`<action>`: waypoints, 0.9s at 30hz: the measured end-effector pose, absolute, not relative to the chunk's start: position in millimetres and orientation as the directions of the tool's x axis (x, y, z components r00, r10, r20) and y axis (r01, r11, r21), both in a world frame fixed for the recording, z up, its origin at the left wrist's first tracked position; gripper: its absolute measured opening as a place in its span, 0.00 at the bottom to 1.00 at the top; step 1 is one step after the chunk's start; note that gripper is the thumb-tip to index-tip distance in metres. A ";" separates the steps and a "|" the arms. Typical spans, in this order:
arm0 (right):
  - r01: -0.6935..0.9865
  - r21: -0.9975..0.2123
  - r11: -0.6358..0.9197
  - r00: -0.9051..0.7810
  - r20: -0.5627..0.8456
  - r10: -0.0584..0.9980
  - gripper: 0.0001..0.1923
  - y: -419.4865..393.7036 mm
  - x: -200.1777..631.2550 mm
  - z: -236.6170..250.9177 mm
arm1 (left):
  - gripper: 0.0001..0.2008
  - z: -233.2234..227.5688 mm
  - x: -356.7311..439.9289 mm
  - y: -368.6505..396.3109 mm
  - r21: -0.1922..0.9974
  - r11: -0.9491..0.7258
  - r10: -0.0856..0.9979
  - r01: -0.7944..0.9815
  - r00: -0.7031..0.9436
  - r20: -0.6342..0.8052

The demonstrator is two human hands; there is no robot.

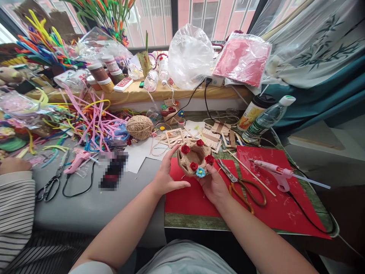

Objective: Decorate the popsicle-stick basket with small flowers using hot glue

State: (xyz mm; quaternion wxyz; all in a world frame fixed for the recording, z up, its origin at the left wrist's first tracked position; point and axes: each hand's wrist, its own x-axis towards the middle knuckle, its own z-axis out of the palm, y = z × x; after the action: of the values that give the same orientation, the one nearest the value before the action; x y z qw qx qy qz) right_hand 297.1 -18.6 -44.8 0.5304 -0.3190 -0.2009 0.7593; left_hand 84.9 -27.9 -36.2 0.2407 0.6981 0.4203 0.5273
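Note:
A small twine-wrapped basket (186, 161) hangs over the red sheet, tilted so that its hollow faces me. Several red roses (209, 159) and one blue flower (200, 172) with a yellow middle sit round its rim. My right hand (214, 186) grips the basket from below at its right side, the thumb near the blue flower. At the left side, my left hand (165, 179) is open, thumb spread away from the fingers. Its fingertips are close to the rim; whether they touch it I cannot tell. Scissors (242, 186) with brown handles lie beside my right hand.
A pink glue gun (275, 173) and a thin stick (251, 173) lie at right, near a water bottle (268, 120). Behind are wooden sticks (211, 137) and a twine ball (139, 127). A co-worker's striped sleeve (17, 205), black scissors (51, 184) and another glue gun (76, 161) are left.

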 end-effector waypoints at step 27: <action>-0.826 -0.524 -0.209 -0.084 -0.252 0.964 0.13 -9.0 309.3 -27.2 | 0.30 -37.2 74.6 -19.0 0.944 -0.188 0.949 0.273 -0.196 0.246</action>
State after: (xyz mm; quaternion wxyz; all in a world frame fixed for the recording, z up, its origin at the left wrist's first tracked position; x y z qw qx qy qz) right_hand 309.3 -9.0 -27.2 0.6167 -0.2790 -0.1238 0.7256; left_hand 74.6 -19.0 -37.2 0.3139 0.5511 0.5544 0.5389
